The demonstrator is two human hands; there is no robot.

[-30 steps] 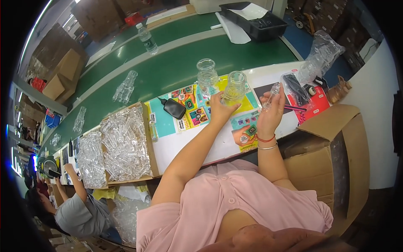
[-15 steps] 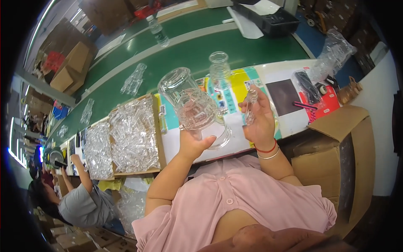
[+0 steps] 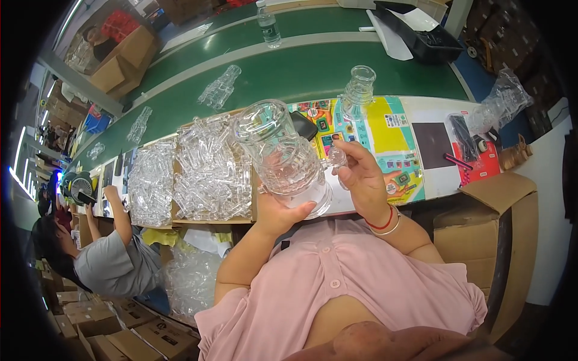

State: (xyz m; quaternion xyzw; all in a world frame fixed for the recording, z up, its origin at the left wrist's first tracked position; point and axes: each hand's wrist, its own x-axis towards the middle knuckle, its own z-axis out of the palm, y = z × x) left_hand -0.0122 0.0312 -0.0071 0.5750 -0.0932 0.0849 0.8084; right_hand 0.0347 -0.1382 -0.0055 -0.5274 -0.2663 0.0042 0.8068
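My left hand [image 3: 278, 212] is closed round the lower part of a large clear glass vessel [image 3: 283, 157], which leans a little to the left with its wide rim up. Between thumb and fingers, my right hand [image 3: 368, 185] pinches a small clear glass piece [image 3: 337, 157] against the vessel's right side. Whether that piece sits inside an opening there, I cannot tell. Behind my right hand, another clear glass piece [image 3: 359, 96] with a flared neck stands upright on the colourful printed sheet [image 3: 388, 129].
Left of the vessel, a shallow carton is heaped with small clear glass pieces [image 3: 214, 171]. Several glass pieces lie on the green belt [image 3: 313, 66], where a water bottle [image 3: 269, 27] also stands. An open cardboard box [image 3: 466, 243] is at my right. A co-worker [image 3: 114, 259] sits at far left.
My right hand has moved left and brought the small glass piece up against the vessel's side. A dark object now shows behind the vessel. The whole view has shifted.
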